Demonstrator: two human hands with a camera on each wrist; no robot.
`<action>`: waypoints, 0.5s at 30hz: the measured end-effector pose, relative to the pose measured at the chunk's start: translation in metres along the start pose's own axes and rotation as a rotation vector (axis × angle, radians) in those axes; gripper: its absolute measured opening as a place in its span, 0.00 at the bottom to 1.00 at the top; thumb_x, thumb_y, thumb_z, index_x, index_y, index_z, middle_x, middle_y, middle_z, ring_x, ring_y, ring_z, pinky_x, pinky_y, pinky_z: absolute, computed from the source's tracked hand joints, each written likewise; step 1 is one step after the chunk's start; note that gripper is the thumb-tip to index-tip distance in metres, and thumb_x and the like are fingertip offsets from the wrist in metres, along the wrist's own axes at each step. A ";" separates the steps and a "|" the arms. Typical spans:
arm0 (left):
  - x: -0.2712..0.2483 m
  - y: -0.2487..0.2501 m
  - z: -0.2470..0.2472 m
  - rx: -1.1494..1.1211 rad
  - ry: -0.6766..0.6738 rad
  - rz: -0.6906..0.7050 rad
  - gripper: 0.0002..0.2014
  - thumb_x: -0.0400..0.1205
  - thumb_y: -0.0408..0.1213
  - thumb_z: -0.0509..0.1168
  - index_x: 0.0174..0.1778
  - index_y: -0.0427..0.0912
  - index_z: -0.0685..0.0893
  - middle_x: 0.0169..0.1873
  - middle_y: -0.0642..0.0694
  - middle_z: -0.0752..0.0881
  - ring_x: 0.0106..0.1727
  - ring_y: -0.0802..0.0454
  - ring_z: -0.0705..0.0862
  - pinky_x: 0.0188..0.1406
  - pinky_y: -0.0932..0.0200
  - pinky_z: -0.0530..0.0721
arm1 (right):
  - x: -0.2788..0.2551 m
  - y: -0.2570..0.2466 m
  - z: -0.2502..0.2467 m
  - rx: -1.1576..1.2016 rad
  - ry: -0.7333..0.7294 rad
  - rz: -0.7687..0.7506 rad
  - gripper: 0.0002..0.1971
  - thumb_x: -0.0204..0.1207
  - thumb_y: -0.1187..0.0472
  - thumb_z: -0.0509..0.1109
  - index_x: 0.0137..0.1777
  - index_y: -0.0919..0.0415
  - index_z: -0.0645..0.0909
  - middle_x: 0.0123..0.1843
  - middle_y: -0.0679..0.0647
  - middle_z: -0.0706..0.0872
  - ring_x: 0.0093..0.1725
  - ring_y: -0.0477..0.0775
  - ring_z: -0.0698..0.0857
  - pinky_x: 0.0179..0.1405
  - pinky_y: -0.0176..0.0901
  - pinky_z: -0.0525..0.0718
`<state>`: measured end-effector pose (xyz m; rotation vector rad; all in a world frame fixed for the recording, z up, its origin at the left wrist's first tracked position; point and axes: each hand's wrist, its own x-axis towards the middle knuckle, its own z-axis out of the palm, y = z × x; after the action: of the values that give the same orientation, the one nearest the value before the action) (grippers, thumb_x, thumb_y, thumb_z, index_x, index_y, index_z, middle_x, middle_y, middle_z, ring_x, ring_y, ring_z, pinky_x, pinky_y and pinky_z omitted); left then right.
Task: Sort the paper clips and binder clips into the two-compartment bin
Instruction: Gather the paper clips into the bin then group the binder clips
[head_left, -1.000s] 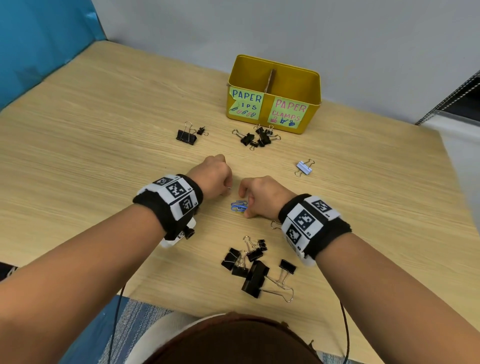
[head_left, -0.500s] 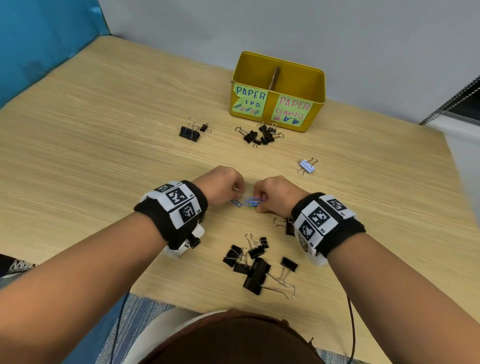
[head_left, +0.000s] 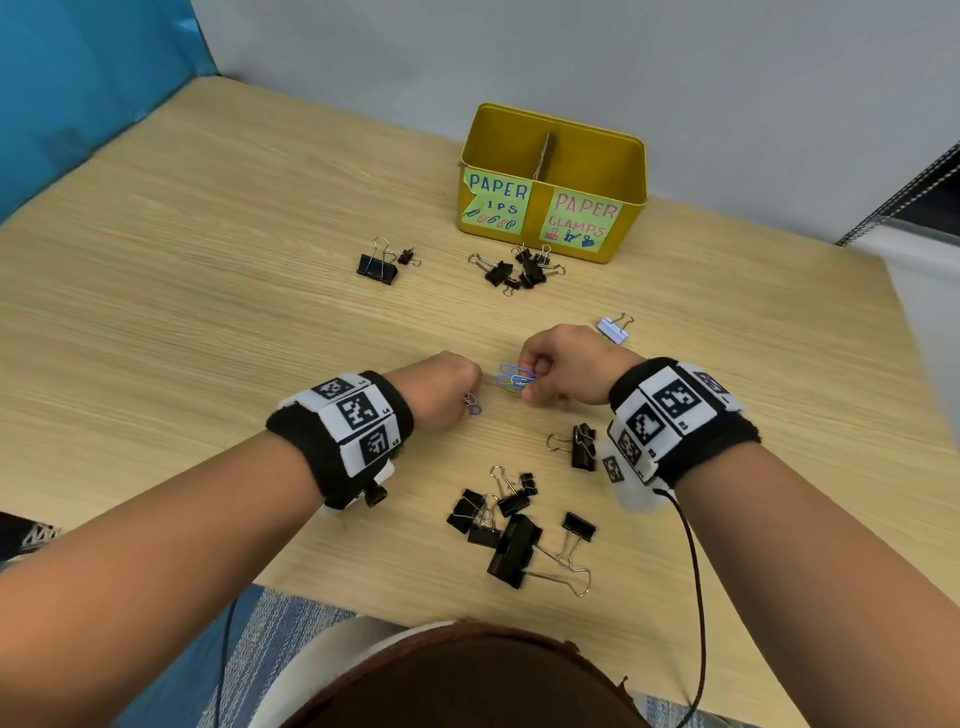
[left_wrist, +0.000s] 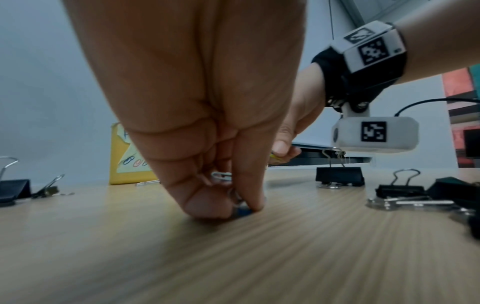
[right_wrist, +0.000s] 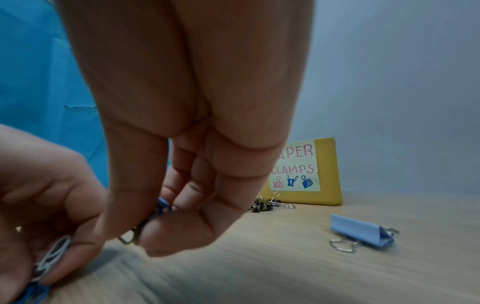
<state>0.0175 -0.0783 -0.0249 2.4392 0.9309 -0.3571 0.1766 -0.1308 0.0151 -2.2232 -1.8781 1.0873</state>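
Your right hand (head_left: 563, 366) pinches bunch of blue paper clips (head_left: 513, 378), lifted off counter (head_left: 208, 312). Left hand (head_left: 444, 387) pinches few more clips (head_left: 471, 404) at counter level. Bin (head_left: 553, 182) lies straight ahead, well apart; "PAPER CLIPS" compartment on left; right hand slightly nearer.

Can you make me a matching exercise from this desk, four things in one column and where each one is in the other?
1. light blue binder clip
2. blue paper clips
3. yellow bin
4. largest black binder clip

A. pinched in the right hand
B. at the table's far edge, by the wall
C. nearest the person
D. alone, just beyond the right hand

Pairs: 1-D, 2-A, 3-B, 4-C
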 end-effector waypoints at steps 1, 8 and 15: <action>0.001 0.000 0.001 0.023 -0.008 0.008 0.12 0.80 0.31 0.62 0.59 0.34 0.79 0.59 0.36 0.82 0.60 0.41 0.81 0.57 0.54 0.78 | 0.001 0.000 -0.001 0.013 0.001 -0.003 0.11 0.71 0.64 0.75 0.52 0.62 0.83 0.42 0.52 0.80 0.31 0.44 0.75 0.34 0.35 0.75; 0.001 -0.006 -0.010 0.025 -0.014 0.058 0.11 0.80 0.29 0.58 0.56 0.31 0.79 0.57 0.33 0.83 0.58 0.38 0.81 0.53 0.54 0.77 | 0.023 -0.004 -0.023 0.097 0.100 -0.023 0.10 0.70 0.68 0.76 0.42 0.57 0.78 0.30 0.46 0.75 0.28 0.42 0.76 0.38 0.40 0.80; 0.052 -0.015 -0.131 -0.209 0.470 -0.016 0.09 0.81 0.31 0.62 0.54 0.32 0.80 0.53 0.34 0.85 0.55 0.39 0.82 0.50 0.56 0.76 | 0.069 -0.032 -0.111 0.212 0.442 -0.050 0.12 0.70 0.66 0.77 0.35 0.53 0.77 0.29 0.47 0.80 0.18 0.37 0.79 0.30 0.34 0.80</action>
<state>0.0538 0.0299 0.0584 2.3591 1.1129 0.3123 0.2088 -0.0167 0.0804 -2.0709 -1.5473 0.6751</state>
